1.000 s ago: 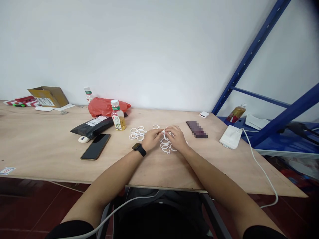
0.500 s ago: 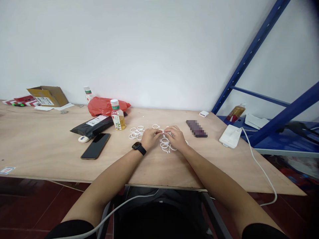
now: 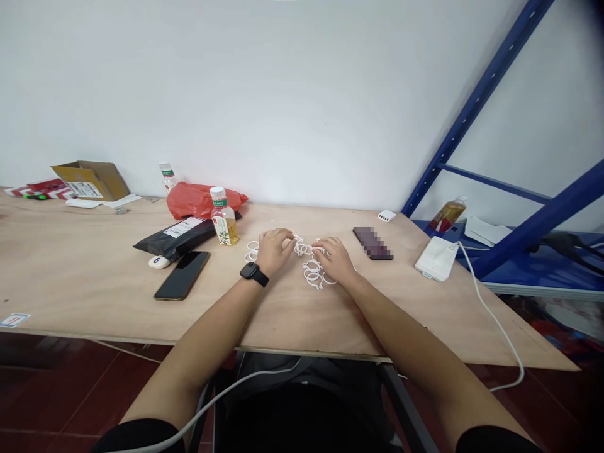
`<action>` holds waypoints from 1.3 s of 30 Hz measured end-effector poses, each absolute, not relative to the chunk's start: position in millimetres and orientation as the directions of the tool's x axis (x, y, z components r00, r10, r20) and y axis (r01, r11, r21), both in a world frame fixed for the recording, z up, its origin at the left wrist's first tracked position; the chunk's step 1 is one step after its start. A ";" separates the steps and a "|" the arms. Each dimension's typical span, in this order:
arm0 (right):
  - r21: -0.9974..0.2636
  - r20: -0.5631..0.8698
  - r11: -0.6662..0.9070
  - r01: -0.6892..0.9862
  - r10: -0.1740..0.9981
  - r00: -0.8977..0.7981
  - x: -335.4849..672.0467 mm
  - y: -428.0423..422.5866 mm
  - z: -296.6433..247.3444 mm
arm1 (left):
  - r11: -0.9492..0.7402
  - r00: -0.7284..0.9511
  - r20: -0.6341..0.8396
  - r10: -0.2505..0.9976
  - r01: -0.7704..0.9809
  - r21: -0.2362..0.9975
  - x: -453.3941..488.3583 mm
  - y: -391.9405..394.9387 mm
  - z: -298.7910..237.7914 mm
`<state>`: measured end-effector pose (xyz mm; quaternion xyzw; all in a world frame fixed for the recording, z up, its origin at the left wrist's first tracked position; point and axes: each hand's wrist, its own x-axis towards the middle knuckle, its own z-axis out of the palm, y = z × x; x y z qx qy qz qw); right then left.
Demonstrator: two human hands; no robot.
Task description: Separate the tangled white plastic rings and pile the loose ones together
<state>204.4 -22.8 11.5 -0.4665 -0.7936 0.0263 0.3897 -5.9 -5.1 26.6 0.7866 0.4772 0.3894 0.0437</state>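
White plastic rings with small tabs lie in two groups on the table. My left hand (image 3: 275, 250), wearing a black watch (image 3: 253, 273), is over the left group of rings (image 3: 251, 255) and partly hides it. Its fingers are curved and slightly apart beside a ring at the back, and no ring shows between them. Opposite it, my right hand (image 3: 336, 259) has thumb and fingertips together at the edge of a white ring (image 3: 306, 250). Below those fingertips lie several overlapping rings (image 3: 312, 277), some of them covered by the right hand.
Left of the hands are a drink bottle (image 3: 224, 220), a black parcel (image 3: 177, 239), a phone (image 3: 182, 275) and a red bag (image 3: 195, 200). To the right lie a blurred-out dark object (image 3: 372, 243) and a white power bank (image 3: 436, 258) with a cable. A blue rack (image 3: 472, 113) stands beyond.
My hands were together over a small white piece. The left hand has moved away to the left and slightly back; the right has barely shifted. More of the rings between them shows.
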 end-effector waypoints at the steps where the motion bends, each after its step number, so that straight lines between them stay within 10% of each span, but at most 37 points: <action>1: -0.394 0.571 0.556 0.732 0.772 -0.279 206.0 -20.9 9.5 | -0.506 0.214 0.563 0.798 0.745 0.435 -11.1 -2.1 27.8; 10: -0.290 0.374 0.597 0.748 0.790 -0.486 203.5 -17.1 -5.7 | -0.349 0.212 0.439 0.873 0.901 0.257 -32.8 11.3 23.0; 26: -0.183 0.315 0.545 0.818 0.821 -0.476 202.4 -23.2 -2.5 | -0.680 0.594 0.339 0.730 0.677 0.280 1.4 -13.0 17.8; 39: -0.518 0.621 0.586 0.623 0.759 -0.198 194.2 -25.3 3.4 | -0.678 0.497 0.480 0.723 0.644 0.355 6.0 -8.2 13.7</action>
